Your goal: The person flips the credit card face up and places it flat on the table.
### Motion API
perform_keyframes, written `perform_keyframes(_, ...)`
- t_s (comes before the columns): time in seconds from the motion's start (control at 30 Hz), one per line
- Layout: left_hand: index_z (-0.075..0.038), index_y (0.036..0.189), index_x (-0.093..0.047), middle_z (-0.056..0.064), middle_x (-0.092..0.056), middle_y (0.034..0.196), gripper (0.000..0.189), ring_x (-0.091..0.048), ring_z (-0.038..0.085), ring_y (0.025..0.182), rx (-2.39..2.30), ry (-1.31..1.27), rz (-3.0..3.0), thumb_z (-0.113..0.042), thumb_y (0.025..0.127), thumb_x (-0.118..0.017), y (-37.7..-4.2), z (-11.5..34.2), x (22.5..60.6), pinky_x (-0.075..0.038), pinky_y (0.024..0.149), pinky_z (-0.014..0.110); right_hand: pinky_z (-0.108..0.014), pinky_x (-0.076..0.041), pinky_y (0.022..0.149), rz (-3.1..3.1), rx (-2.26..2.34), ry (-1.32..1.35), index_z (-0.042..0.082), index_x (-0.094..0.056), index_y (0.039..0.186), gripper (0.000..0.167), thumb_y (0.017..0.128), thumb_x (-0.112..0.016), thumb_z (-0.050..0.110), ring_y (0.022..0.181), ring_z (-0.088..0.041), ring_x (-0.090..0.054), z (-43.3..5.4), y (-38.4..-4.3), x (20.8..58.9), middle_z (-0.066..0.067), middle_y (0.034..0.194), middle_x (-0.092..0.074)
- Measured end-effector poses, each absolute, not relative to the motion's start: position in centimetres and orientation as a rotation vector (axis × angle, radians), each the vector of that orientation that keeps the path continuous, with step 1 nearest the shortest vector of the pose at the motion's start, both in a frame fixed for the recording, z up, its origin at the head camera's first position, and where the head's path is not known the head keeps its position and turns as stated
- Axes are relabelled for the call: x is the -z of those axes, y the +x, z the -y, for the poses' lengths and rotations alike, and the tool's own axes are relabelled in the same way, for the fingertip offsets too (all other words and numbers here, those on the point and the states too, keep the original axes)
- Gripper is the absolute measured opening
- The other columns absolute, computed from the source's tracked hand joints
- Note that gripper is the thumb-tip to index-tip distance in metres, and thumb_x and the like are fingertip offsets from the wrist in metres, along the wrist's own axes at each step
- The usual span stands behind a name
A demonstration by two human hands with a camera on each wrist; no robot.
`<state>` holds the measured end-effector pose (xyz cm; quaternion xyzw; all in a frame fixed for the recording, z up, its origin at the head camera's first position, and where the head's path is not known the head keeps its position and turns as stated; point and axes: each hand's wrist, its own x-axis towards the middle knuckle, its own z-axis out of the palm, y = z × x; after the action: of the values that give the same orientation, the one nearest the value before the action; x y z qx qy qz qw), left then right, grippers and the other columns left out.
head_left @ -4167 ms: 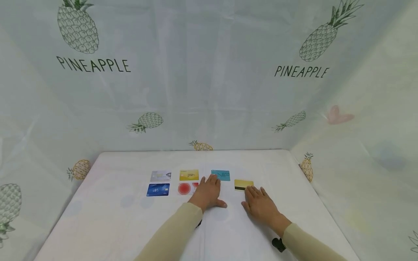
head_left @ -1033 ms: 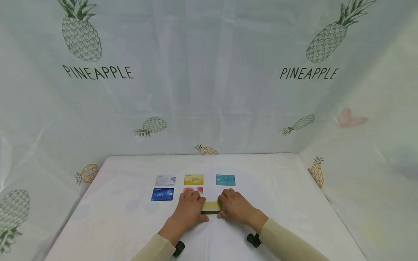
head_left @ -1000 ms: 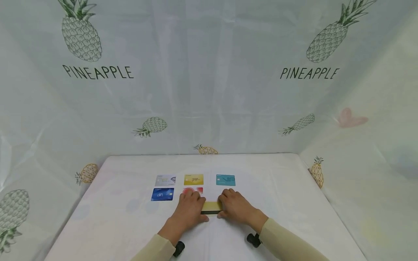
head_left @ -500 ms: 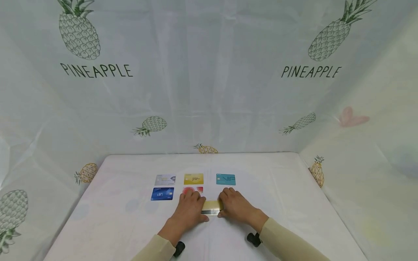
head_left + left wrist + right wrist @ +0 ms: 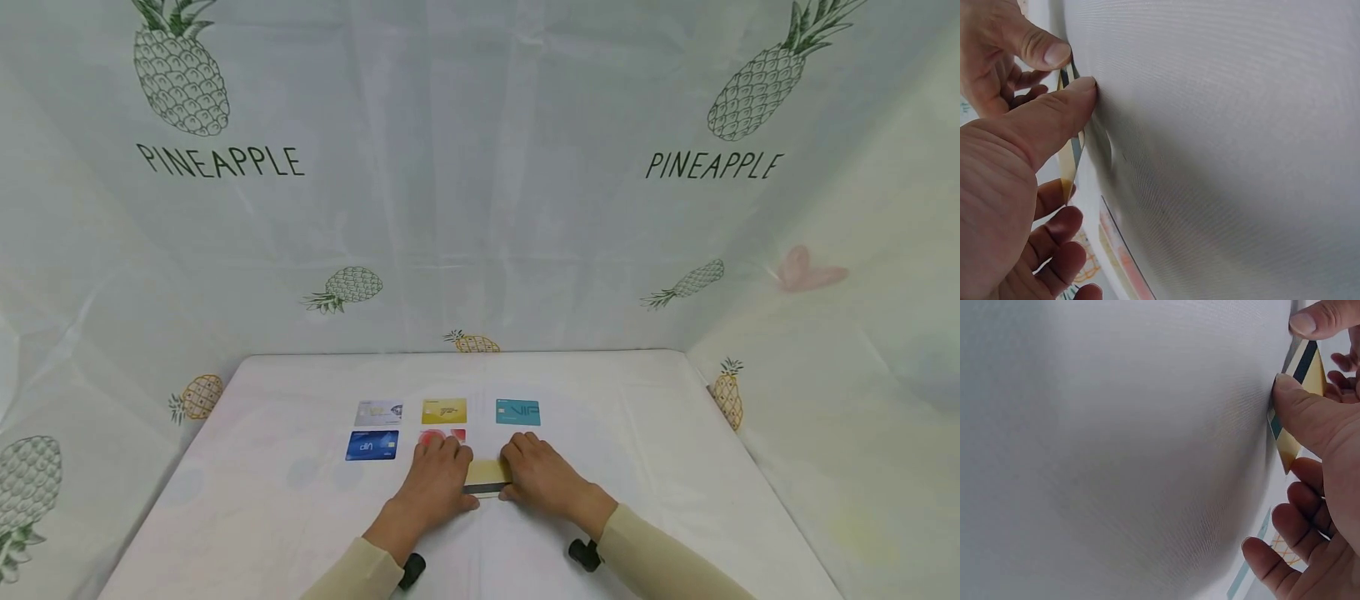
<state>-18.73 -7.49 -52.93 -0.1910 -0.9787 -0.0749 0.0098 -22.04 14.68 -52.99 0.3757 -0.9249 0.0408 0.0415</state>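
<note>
A gold card with a dark stripe (image 5: pixel 487 472) spans the gap between my two hands, low over the white tablecloth. My left hand (image 5: pixel 431 479) pinches its left end, thumb on the near side and fingers beyond. The right hand (image 5: pixel 546 477) pinches the opposite end the same way. In the left wrist view the striped card (image 5: pixel 1067 164) looks tilted, its ends covered by thumbs and fingers. The right wrist view shows its gold face (image 5: pixel 1317 372) beside the right thumb. Just past the left fingertips lies a red-and-white card (image 5: pixel 458 435), partly hidden by that hand.
A silver card (image 5: pixel 378 412), a yellow card (image 5: pixel 444 411) and a teal VIP card (image 5: pixel 518 412) form a back row. Left of the left hand lies a blue VIP card (image 5: pixel 372 445). Pineapple-print sheeting (image 5: pixel 465 208) rises behind the table.
Since the oldest frame, the striped card has come left and nearer, and the left hand has left the teal card to grip it. Over the last second the card only tilts slightly.
</note>
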Motion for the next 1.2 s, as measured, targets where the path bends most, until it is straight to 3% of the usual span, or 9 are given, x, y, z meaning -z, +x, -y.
perform_keyframes(0.3, -0.013, 0.125, -0.064, 0.004, -0.061, 0.117, 0.065, -0.047, 0.026, 0.109, 0.235, -0.608, 3.023, -0.049, 0.079, -0.091, -18.8, 7.7, 52.7, -0.041, 0.101, 0.049, -0.028, -0.052, 0.084, 2.773, -0.104, 1.16, 0.01, -0.066, 0.117, 0.055, 0.086, -0.084, 0.053, 0.093, -0.013, -0.05, -15.1, -21.9, 53.5, 0.002, 0.104, -0.06)
perform_keyframes(0.67, -0.016, 0.13, -0.065, 0.006, -0.062, 0.136, 0.062, -0.049, 0.029, 0.123, 0.306, -0.58, 3.005, -0.045, 0.081, -0.089, -18.9, 7.5, 52.0, -0.039, 0.112, 0.054, -0.028, -0.052, 0.081, 2.694, -0.115, 1.167, 0.01, -0.063, 0.121, 0.058, 0.086, -0.084, 0.052, 0.093, -0.013, -0.052, -15.4, -21.9, 53.8, 0.001, 0.107, -0.061)
perform_keyframes(1.2, -0.014, 0.125, -0.064, 0.002, -0.062, 0.116, 0.06, -0.048, 0.022, 0.107, 0.344, -0.65, 2.927, -0.042, 0.078, -0.087, -18.5, 6.4, 50.1, -0.043, 0.095, 0.046, -0.027, -0.052, 0.084, 2.638, -0.199, 1.175, 0.011, -0.063, 0.123, 0.055, 0.089, -0.08, 0.05, 0.096, -0.011, -0.052, -15.3, -21.9, 53.9, 0.003, 0.11, -0.06)
